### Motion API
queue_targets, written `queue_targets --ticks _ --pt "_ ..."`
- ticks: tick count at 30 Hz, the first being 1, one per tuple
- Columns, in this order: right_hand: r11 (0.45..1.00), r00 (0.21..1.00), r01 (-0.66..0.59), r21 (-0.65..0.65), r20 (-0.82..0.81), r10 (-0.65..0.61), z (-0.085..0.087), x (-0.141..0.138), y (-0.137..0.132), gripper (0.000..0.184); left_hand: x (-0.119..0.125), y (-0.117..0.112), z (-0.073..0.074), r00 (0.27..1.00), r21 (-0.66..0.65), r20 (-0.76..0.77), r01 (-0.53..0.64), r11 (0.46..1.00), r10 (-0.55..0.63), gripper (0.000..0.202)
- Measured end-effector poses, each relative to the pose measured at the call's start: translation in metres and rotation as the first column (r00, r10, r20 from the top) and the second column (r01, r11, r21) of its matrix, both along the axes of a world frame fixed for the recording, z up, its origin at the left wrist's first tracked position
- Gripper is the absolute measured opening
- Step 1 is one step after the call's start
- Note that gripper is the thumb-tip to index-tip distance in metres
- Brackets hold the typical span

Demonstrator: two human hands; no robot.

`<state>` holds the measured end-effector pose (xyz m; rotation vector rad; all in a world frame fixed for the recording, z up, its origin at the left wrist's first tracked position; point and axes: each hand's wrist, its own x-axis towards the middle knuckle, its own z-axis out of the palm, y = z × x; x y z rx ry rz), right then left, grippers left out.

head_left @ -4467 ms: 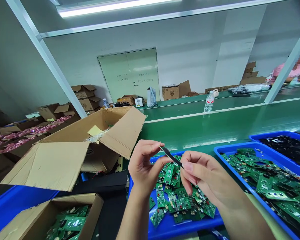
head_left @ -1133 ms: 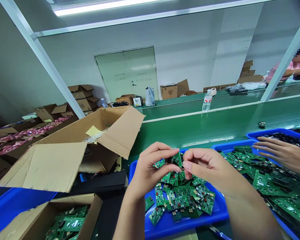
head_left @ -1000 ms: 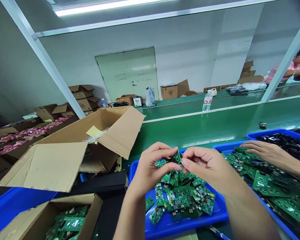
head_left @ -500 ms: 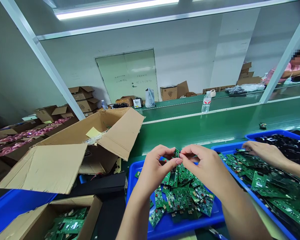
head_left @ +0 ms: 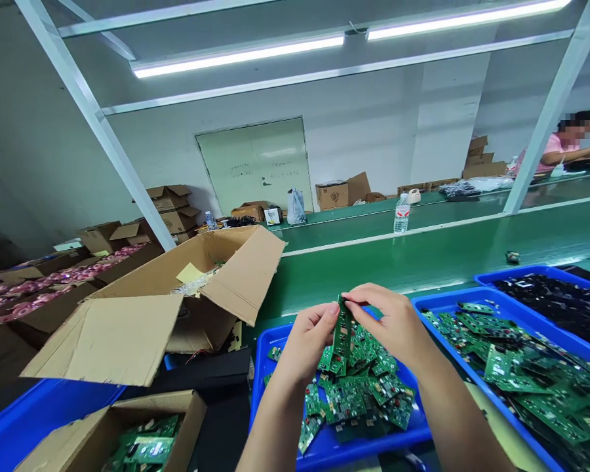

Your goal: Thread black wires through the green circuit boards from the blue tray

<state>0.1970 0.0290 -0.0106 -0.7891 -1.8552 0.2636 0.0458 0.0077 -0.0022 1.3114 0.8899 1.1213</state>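
The narrow green circuit board (head_left: 342,335) is up between the two hands, above the near blue tray (head_left: 324,453) and apart from the loose circuit boards (head_left: 347,401) heaped in it. Its long axis stands close to upright in the view, running from the fingertips at the top down toward the heap, so that its long edges face the hands sideways. The left hand (head_left: 305,341) lies on the board's left and grips it, thumb against the left edge near the upper part and the other fingers curled behind, where their exact hold is hidden. The right hand (head_left: 393,324) comes in from the right, thumb and forefinger brought together in a pinch at the board's upper end; whether they also take hold of some small part there is too fine to tell. Neither hand is clearly nearer, as both touch the board: the left has more of its length, while the right meets only the top, leaving the lower end free of fingers. Farther to the right, beyond the right forearm, lies the larger blue tray (head_left: 442,297) of boards, and the small open carton (head_left: 195,419) of boards sits left of the left forearm.
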Motion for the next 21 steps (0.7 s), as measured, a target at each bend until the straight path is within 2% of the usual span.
queue_targets --ticks 3,7,9,11,13,15,17,19,21 --pt "1.000 0.997 0.010 0.022 -0.075 -0.008 0.002 0.008 0.000 0.017 -0.003 -0.012 0.006 0.997 0.062 -0.071 0.000 0.998 0.005 0.053" --pt "0.985 0.977 0.166 -0.047 -0.125 -0.171 0.000 0.022 0.003 0.020 -0.023 -0.042 0.013 0.956 0.192 -0.255 -0.098 0.977 0.146 0.057" --pt "0.959 0.956 0.260 -0.112 -0.111 -0.272 -0.006 0.036 0.007 0.023 -0.039 -0.062 0.006 0.902 0.261 -0.373 -0.123 0.957 0.218 0.048" --pt "0.908 0.917 0.372 -0.191 -0.075 -0.391 -0.018 0.058 0.009 0.026 -0.059 -0.085 -0.011 0.839 0.314 -0.465 -0.144 0.938 0.284 0.039" --pt "0.817 0.848 0.506 -0.275 -0.015 -0.530 -0.033 0.089 0.007 0.028 -0.081 -0.110 -0.040 0.752 0.348 -0.565 -0.157 0.924 0.340 0.033" --pt "0.689 0.752 0.639 -0.342 0.086 -0.654 -0.050 0.125 0.001 0.027 -0.101 -0.135 -0.075 0.626 0.381 -0.663 -0.190 0.905 0.411 0.030" --pt "0.546 0.647 0.748 -0.376 0.233 -0.726 -0.067 0.161 -0.007 0.022 -0.117 -0.159 -0.109 0.487 0.448 -0.708 -0.250 0.858 0.512 0.031" --pt "0.367 0.491 0.860 -0.354 0.381 -0.784 -0.083 0.192 -0.013 0.017 -0.127 -0.176 -0.135 0.400 0.480 -0.747 -0.227 0.847 0.531 0.030" --pt "0.250 0.360 0.928 -0.277 0.490 -0.794 -0.097 0.214 -0.014 0.014 -0.128 -0.183 -0.150 0.363 0.504 -0.776 -0.136 0.853 0.516 0.028"
